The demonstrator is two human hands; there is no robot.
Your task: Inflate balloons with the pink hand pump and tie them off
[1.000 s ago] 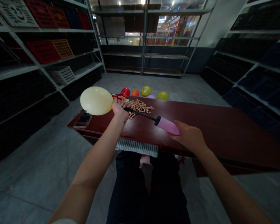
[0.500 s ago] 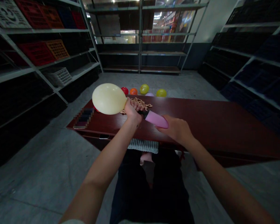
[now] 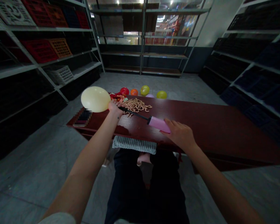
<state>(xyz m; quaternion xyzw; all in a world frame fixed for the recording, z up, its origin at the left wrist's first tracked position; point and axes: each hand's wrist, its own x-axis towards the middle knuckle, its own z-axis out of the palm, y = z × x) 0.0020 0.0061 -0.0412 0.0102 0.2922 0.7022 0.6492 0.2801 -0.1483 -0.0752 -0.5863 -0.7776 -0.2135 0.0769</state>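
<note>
A pale yellow balloon, blown up round, points out to the left from my left hand. The fingers of that hand are closed around its neck and the black end of a hand balloon pump. From there the pump's thin black rod runs out, drawn from the pink barrel. My right hand is wrapped round the barrel's near end. Just behind the rod lies a heap of tan curly strands on the table. Small red and pale limp pieces lie behind my left hand.
A dark red wooden table spans the front. A blurred-out phone-like object lies at its left end. Red, orange and yellow-green balloons show beyond the far edge. A grey ribbed cloth is at the near edge. Shelves with crates stand around.
My left hand has moved left with the yellow balloon, away from my right hand. The pump's black rod now shows at length between them. More of the tan heap is uncovered.
</note>
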